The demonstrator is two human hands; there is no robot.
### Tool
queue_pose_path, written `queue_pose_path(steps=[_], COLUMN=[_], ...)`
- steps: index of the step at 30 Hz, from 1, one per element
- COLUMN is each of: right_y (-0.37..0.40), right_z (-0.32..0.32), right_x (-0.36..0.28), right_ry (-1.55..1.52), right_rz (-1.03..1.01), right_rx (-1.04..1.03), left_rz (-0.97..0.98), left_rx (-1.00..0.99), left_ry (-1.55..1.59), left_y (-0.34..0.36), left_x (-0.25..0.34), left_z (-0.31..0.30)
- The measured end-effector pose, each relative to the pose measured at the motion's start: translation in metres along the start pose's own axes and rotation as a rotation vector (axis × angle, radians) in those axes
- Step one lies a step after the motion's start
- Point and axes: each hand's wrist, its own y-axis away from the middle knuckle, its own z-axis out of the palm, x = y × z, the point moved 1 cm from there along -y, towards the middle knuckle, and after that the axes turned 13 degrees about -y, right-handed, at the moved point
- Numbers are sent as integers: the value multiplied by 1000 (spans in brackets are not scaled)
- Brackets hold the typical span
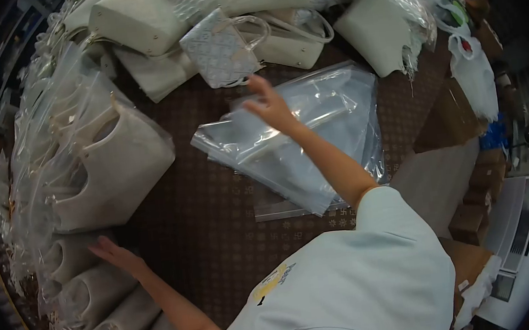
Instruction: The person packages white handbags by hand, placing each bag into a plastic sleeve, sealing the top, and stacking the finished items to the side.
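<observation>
My left hand [114, 253] is stretched out beside a row of off-white handbags, its fingers extended and nothing in its grasp. Just above it stands a cream tote bag [124, 163] wrapped in clear plastic. Below it lie several rolled or bundled cream bags [101, 295]. My right hand [269, 106] hovers over a stack of clear plastic bags [338, 131] spread on the dark patterned surface, fingers apart and holding nothing. Near its fingertips sits a small light-blue and white patterned handbag [217, 51] with a looped handle.
More white handbags [140, 20] are heaped along the back. Another white bag [369, 28] leans at the back right beside crumpled plastic. A brown cardboard flap [445, 117] and a white plastic carrier bag [474, 75] are at the right, with small cardboard boxes [470, 217] below.
</observation>
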Motion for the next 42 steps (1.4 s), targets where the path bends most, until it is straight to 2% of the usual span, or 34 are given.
queue_pose_path(steps=[2,3,4,5,6,8,9,11,12,15,17,18,20,21,22,23,24,26,27,29,30,32,33,34,36,38,39,40,42], right_y=[0,6,11,20,26,31,31,27,27,-14,-20,-36,-71,-79,-80,-83,-78,-42,-19,36,65,124,154,188,239,282,299,309,313], right_z=[-120,-183,-244,-298,-322,-379,-394,-421,-470,-484,-443,-398,-417,-408,-396,-379,-344,-271,-236,-165,-131,-63,-34,-9,34,55,62,66,71], right_x=[37,48,62,68,47,67,77,96,155,161,82,32,39,21,3,-16,-47,-92,-103,-115,-122,-135,-138,-134,-146,-143,-138,-134,-138], right_ry=[190,463,482,184,45,-120,-135,-256,-432,-614,-689,-749,-773,-795,-796,-812,-828,-829,-818,-773,-678,-610,-606,-546,-699,-664,-638,-610,-574], right_rz=[-8,-28,76,155,311,481,494,508,423,471,434,394,317,242,232,129,33,-4,38,102,77,178,235,434,392,439,549,650,624], right_rx=[442,645,886,976,1110,1440,1446,1333,1128,1224,1132,1048,995,951,938,922,905,759,720,688,623,492,379,257,8,-250,-339,-429,-502], left_rz=[156,156,156,150,144,183,197,140,148,212,254,252,222,219,158,99,96,105,94,-166,-206,-259,-276,-298,-436,-405,-422,-428,-378], left_rx=[-85,-169,-248,-276,-301,-300,-295,-295,-280,-319,-336,-327,-399,-394,-469,-539,-526,-635,-622,-721,-773,-852,-883,-868,-855,-854,-686,-678,-618], left_ry=[-375,-415,-460,-525,-590,-717,-729,-656,-663,-739,-730,-725,-573,-569,-441,-306,-294,-156,-146,-50,40,227,311,303,568,669,519,525,448], left_y=[22,39,59,70,78,81,81,80,79,81,91,93,98,105,116,126,137,163,177,201,208,217,218,215,206,178,175,175,170], left_x=[-43,-45,-47,-60,-78,-103,-104,-101,-96,-76,-55,-56,-64,-60,-56,-52,-44,-22,-7,20,26,40,47,49,49,5,-9,-26,-56], left_z=[-7,-15,-23,-35,-45,-64,-65,-68,-66,-58,-53,-51,-50,-49,-42,-32,-26,-16,-10,-8,-8,-7,-9,-13,-20,-21,-36,-47,-67])
